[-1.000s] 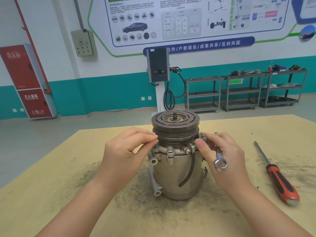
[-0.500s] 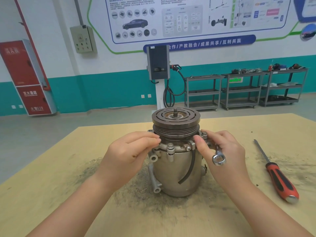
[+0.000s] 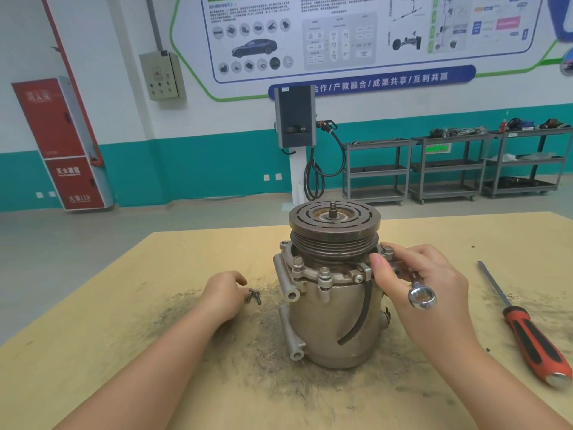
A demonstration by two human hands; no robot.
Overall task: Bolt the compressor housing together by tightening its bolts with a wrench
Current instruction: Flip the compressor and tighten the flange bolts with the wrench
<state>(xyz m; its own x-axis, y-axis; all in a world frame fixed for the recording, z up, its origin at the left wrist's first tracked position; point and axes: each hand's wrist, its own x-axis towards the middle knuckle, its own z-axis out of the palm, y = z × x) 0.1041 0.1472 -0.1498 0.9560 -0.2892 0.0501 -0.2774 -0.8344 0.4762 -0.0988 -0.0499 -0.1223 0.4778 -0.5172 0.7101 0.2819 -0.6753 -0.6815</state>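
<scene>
The metal compressor (image 3: pixel 333 318) stands upright on the wooden table (image 3: pixel 124 352), its grooved pulley (image 3: pixel 335 226) on top. Several bolts stick up from the flange, one at the front (image 3: pixel 324 272). My right hand (image 3: pixel 424 283) rests against the flange on the right and holds a silver wrench (image 3: pixel 420 294), whose ring end pokes out toward me. My left hand (image 3: pixel 224 294) lies low on the table to the left of the compressor, its fingertips at two loose dark bolts (image 3: pixel 252 296). Whether the fingers pinch a bolt is hidden.
A red-handled screwdriver (image 3: pixel 527 333) lies on the table to the right. Dark grit is scattered around the compressor base. Beyond the table are grey shelving carts (image 3: pixel 449 169) and a charger post (image 3: pixel 296 119) against the wall.
My left hand has left the compressor's flange and dropped to the table by the loose bolts. My right hand stays at the flange with the wrench.
</scene>
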